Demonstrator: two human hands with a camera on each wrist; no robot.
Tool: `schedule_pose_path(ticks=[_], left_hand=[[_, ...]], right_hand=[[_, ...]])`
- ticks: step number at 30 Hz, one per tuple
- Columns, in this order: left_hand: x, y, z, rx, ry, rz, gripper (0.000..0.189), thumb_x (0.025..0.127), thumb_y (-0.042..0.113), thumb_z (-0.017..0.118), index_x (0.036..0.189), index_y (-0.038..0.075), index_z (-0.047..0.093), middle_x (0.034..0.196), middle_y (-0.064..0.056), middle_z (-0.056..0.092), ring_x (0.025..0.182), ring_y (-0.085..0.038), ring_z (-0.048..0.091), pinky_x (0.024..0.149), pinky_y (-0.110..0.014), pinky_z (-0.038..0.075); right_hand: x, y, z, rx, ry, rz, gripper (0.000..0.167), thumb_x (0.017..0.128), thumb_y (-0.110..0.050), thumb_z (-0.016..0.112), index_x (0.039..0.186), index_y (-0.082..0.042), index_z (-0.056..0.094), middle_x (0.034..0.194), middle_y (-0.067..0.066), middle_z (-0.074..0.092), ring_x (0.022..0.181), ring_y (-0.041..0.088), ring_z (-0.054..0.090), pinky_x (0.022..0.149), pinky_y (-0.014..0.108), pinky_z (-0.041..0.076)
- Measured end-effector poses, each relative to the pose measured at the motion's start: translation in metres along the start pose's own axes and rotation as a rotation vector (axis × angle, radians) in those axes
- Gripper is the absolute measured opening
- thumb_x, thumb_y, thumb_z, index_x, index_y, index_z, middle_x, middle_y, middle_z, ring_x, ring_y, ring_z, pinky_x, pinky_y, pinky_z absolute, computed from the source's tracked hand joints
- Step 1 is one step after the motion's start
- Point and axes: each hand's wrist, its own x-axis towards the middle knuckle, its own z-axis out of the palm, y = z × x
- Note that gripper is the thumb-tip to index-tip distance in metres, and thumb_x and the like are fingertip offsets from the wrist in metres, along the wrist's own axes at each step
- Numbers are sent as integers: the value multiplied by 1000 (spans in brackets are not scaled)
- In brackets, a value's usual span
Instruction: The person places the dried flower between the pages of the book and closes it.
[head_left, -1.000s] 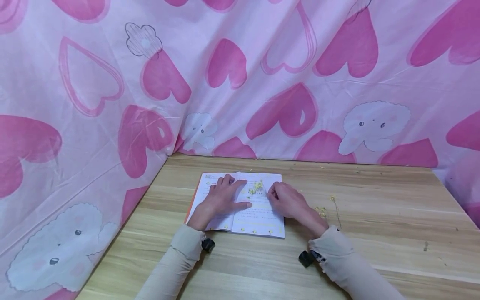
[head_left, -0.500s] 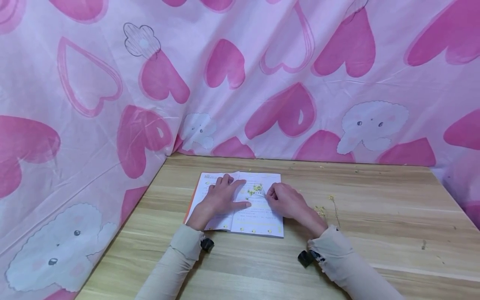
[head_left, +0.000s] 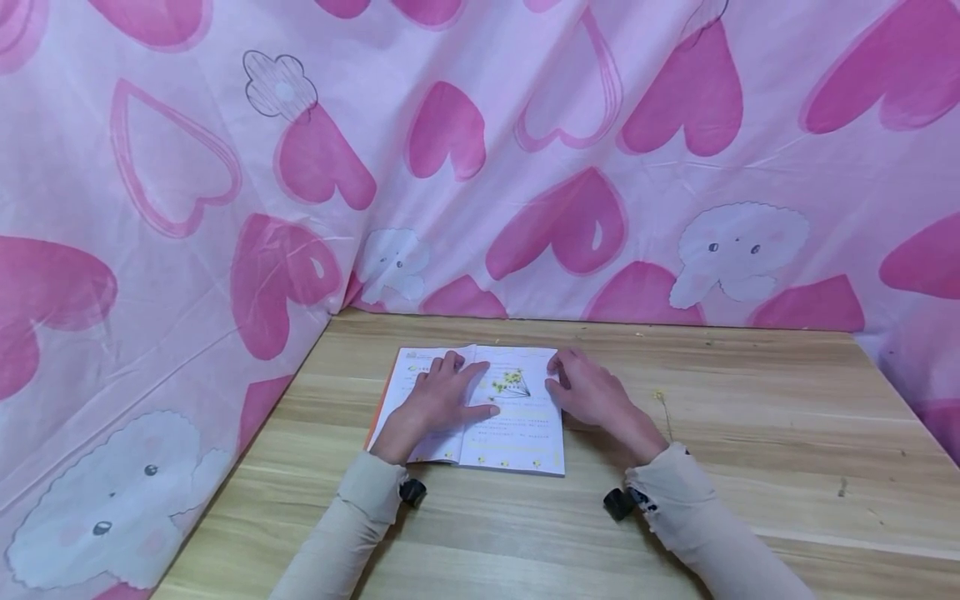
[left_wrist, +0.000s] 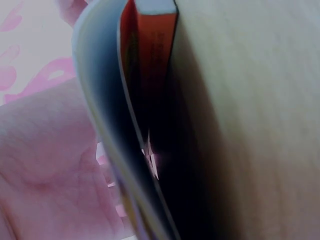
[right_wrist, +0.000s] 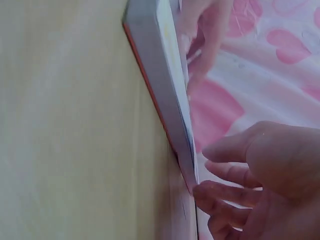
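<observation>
A pink cloth (head_left: pixel 375 67) hung behind the surface (head_left: pixel 735 475) and along its left side, creased in places. Deep-pink hearts (head_left: pixel 447 133) covered it, some solid, some only outlined, and a sketched flower outline (head_left: pixel 270 86) sat at upper left. White fluffy cartoon figures (head_left: pixel 738 242) showed along its lower part. The surface had pale, streaky wood grain, with a small dark mark (head_left: pixel 842 487) toward the right.

The head view looks forward and down from above and well back, an open white-paged, orange-covered book (head_left: pixel 517 427) below centre. Both wrist views, close and turned sideways, share that book's edges; pale wood-grained tabletop (left_wrist: pixel 260 100) fills the left one's right side, the right one's left.
</observation>
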Motion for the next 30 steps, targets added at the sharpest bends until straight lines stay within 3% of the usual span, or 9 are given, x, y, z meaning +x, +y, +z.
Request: schedule_pose_path(ticks=[3,5,8,16,25,27,30], left_hand=[[-1,1,0,3,-9,-3,81,97,64,72,165,30,45,159,-17,41,143,-38,40,116,-67,41],[-1,1,0,4,-15,-5,82,97,63,72,166,29,44,161,-17,40,144,-39,40,117,-66,40],[-2,1,0,6,-18,-6,82,98,63,71,166,28,43,163,-17,39,147,-39,39,119,-66,40],[-3,5,-2,30,-13,6,81,98,60,72,165,23,46,167,-19,36,151,-40,38,123,-65,38],[-5,20,-6,124,32,21,78,97,52,78,161,17,50,169,-22,35,158,-44,29,128,-64,30],[-5,25,-6,158,73,58,72,95,48,82,154,14,57,161,-22,46,152,-43,39,123,-61,38],[-7,37,-4,222,106,148,51,92,42,87,131,14,71,134,-14,67,128,-35,59,105,-52,53]], right_hand=[[1,9,-2,-21,-26,-34,44,106,-27,69,145,-9,59,142,12,60,123,31,62,104,53,56],[2,14,-4,-35,-49,-64,54,107,-28,69,155,-8,54,158,14,52,142,35,55,117,60,49],[3,20,-5,-35,-72,-90,63,108,-30,67,162,-6,46,170,16,42,158,39,42,125,63,40],[3,23,-5,-47,-98,-117,68,110,-31,63,166,-3,39,175,20,34,163,42,32,129,63,32],[1,22,-5,-52,-114,-107,67,111,-33,59,167,-3,36,176,19,33,165,41,30,131,62,29],[1,22,-5,-56,-112,-110,67,112,-32,58,167,-3,36,176,19,33,164,42,30,131,62,29],[1,23,-5,-54,-112,-113,66,112,-32,58,167,-3,37,176,19,32,164,42,30,130,63,29]])
